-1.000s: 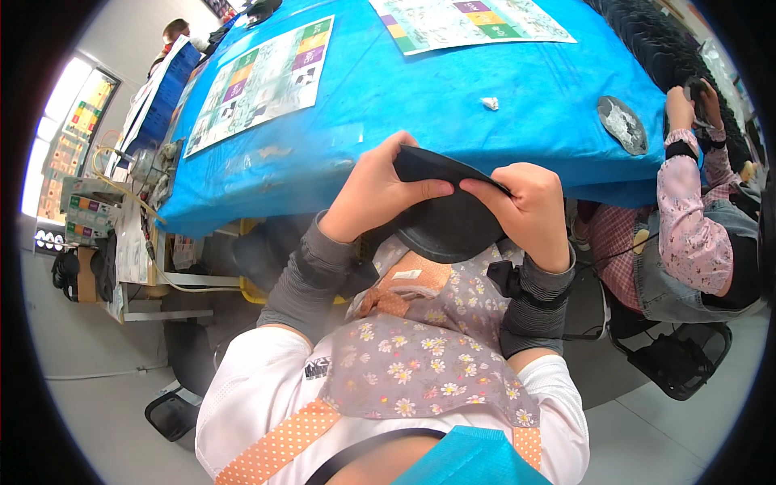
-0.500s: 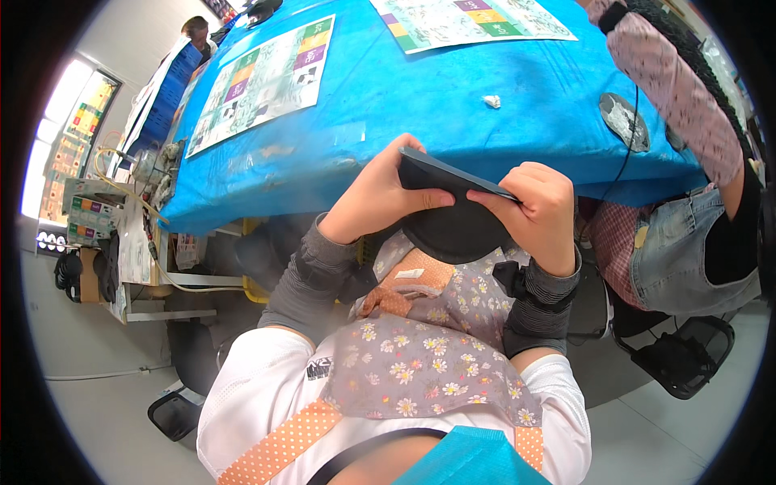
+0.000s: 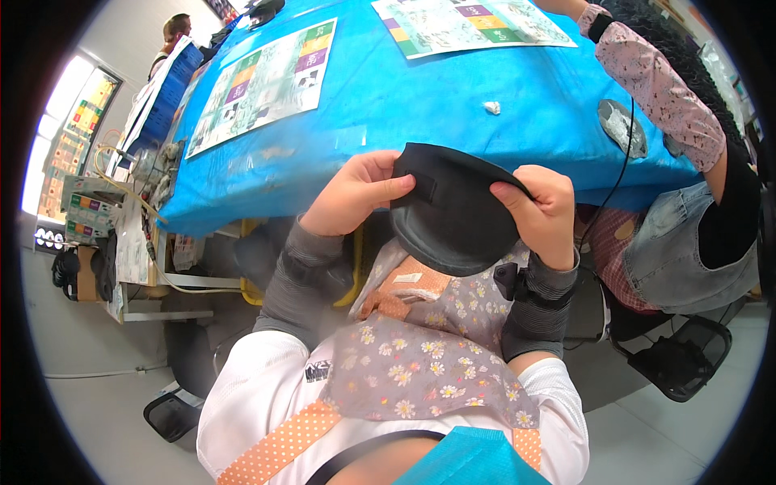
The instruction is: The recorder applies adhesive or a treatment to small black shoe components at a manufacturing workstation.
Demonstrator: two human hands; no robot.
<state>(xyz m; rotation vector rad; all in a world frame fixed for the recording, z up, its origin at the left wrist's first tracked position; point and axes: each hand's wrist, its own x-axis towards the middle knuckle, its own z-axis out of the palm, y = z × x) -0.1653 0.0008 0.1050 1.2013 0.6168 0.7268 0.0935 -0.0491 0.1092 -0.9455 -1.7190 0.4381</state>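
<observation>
Both my hands hold up a black rounded piece (image 3: 462, 214), smooth and soft-looking, with a curved lower rim and a small square patch near its left side. I cannot tell its exact kind. My left hand (image 3: 356, 194) grips the upper left edge, thumb lying across the front by the patch. On the opposite edge my right hand (image 3: 543, 212) pinches it between thumb and curled fingers. The broad face is turned toward me, above my flowered apron (image 3: 428, 347) and just before the table's near edge. Fingers behind the piece are partly hidden.
A blue-covered table (image 3: 420, 97) lies ahead, bearing a printed sheet (image 3: 267, 89), another printed sheet (image 3: 477, 28), a white crumpled scrap (image 3: 491, 107) and a dark oval piece (image 3: 622, 129). A person in a pink sleeve (image 3: 659, 89) is at right. A cable (image 3: 618, 174) hangs over the edge.
The black piece has tilted from nearly edge-on to showing its broad face. My left hand has moved slightly left and down. At right, the other person's arm has shifted left.
</observation>
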